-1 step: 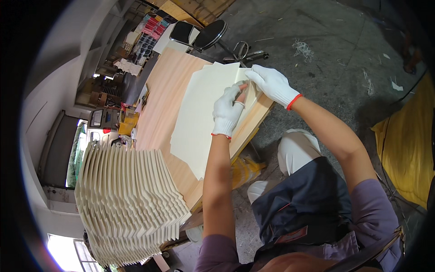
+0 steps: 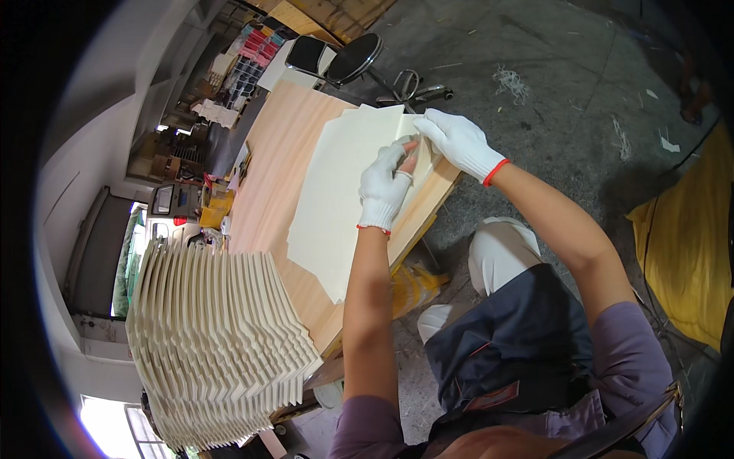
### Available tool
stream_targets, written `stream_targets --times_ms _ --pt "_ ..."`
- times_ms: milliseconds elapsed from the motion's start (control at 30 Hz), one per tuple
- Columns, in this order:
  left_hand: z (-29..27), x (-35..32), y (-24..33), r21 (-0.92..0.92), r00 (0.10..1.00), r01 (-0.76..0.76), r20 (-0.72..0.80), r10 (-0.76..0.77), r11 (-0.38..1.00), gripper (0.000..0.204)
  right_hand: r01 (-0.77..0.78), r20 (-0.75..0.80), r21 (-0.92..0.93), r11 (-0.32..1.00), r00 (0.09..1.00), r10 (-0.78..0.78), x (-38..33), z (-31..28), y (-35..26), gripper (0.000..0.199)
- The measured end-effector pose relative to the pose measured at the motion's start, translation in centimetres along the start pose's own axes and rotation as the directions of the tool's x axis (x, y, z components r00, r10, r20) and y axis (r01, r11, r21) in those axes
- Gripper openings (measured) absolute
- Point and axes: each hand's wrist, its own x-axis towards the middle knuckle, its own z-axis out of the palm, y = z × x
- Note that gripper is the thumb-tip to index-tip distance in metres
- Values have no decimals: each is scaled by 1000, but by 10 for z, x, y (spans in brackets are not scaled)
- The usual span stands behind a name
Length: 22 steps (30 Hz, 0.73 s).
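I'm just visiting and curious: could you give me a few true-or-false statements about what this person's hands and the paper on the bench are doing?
1. Both hands wear white gloves. True: left hand, right hand.
2. The hands meet at a corner of the cream sheets. True.
3. The sheets lie on the concrete floor. False: they lie on the wooden bench.
4. The fanned paper stack is under the right hand. False: it sits apart, at the bench's near-left end.
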Motion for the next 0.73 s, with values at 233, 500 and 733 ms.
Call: stream_targets --times_ms 233,500,733 --pt "5 1 -9 -18 999 -26 -26 26 999 39 -19 -7 -11 1000 1000 19 -2 2 0 41" --pt "1 -3 11 -50 994 -6 -109 1 999 37 -19 7 -7 1000 1000 19 -4 1 1 42" --pt "-5 -1 15 209 992 91 66 -107 974 49 -13 -11 18 1000 1000 14 -3 5 5 42"
